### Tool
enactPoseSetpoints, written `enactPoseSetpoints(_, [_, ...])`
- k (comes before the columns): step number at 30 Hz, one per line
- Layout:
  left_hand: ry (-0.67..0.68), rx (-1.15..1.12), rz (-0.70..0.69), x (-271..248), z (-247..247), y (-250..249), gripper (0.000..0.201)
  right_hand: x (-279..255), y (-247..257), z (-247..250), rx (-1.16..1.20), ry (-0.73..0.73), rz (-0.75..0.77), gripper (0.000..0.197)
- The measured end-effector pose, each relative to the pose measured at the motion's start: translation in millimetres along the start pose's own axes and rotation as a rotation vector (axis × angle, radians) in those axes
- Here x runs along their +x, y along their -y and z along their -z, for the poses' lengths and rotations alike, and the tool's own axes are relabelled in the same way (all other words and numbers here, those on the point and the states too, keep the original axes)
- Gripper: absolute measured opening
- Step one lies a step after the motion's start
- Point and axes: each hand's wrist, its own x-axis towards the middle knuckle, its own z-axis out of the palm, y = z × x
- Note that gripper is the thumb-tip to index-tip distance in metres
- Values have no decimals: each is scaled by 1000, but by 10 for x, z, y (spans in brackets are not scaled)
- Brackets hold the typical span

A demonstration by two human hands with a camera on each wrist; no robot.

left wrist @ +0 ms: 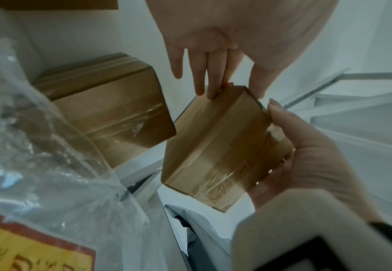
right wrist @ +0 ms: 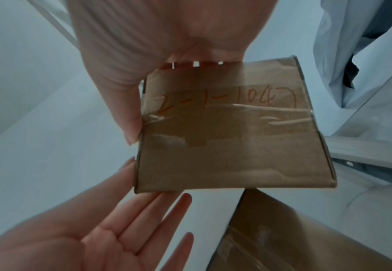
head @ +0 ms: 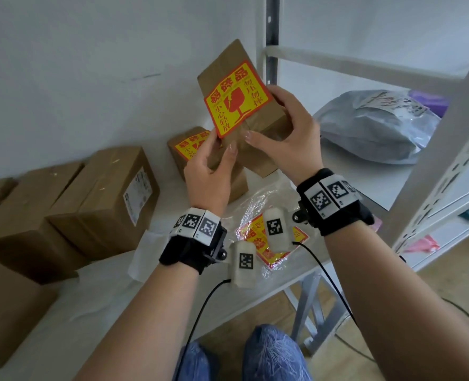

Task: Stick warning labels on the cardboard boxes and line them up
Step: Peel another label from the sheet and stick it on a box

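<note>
A small taped cardboard box (head: 228, 59) (left wrist: 218, 146) (right wrist: 232, 137) is held up above the shelf, tilted. A yellow and red warning label (head: 237, 99) lies on the face turned to me. My right hand (head: 291, 133) (right wrist: 143, 45) grips the box from the right, thumb across the front. My left hand (head: 208, 171) (left wrist: 213, 45) is at the lower left corner. Its fingers are straight and touch the box edge, with the thumb by the label's corner. The box's other side bears handwriting. A second box with a label (head: 189, 145) stands on the shelf just behind my left hand.
Several plain cardboard boxes (head: 104, 193) stand in a row at the left against the wall. A clear plastic bag with more labels (head: 251, 235) lies under my wrists. A grey parcel bag (head: 371, 127) fills the right shelf. A metal upright (head: 448, 160) rises at the right.
</note>
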Motion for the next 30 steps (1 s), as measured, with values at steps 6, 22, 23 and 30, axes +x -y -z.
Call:
enactPoseSetpoints(6, [-72,75,7,42,65,6,43,-15,90,-78,-83,14,14,68])
enactPoseSetpoints(22, [-59,610,238,262,69,192,50,161,-472,-215,207,169,-449,92])
enactPoseSetpoints(23, [-79,654,307,291,105,204,52,162,-494,-201,223,162,-467,91])
enactPoseSetpoints(30, [-2,563,561,370,255,262,72,65,-617,-190,79,155,-429,45])
